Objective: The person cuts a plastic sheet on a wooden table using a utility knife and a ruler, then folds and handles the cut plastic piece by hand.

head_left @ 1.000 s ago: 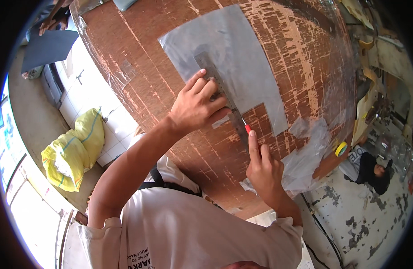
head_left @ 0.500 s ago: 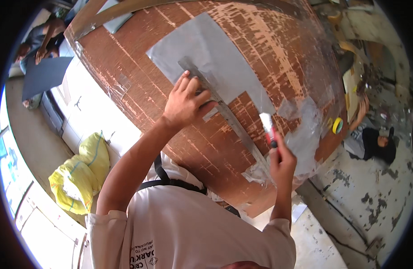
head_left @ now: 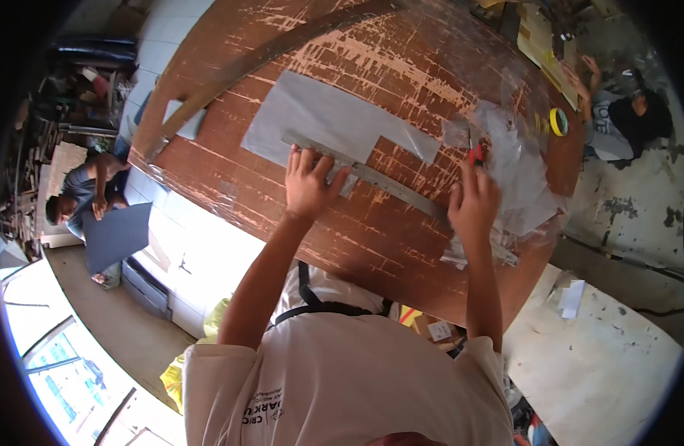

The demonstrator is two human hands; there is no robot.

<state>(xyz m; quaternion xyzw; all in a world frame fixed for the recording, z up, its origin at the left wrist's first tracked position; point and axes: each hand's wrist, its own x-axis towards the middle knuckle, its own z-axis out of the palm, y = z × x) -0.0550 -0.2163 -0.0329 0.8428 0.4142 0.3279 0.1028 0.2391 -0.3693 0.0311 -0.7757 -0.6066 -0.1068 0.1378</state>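
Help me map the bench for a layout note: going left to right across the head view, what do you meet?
Seated person holding a grey sheet → left hand pressing the metal ruler → right hand with a red-handled cutter → yellow tape roll → crouching person.

Our right hand (head_left: 472,204) now sits farther along the metal ruler (head_left: 401,189), carrying the red-handled cutter (head_left: 475,154) beyond the grey sheet (head_left: 319,119). Our head is tilted, so more of the bench (head_left: 401,74) shows.
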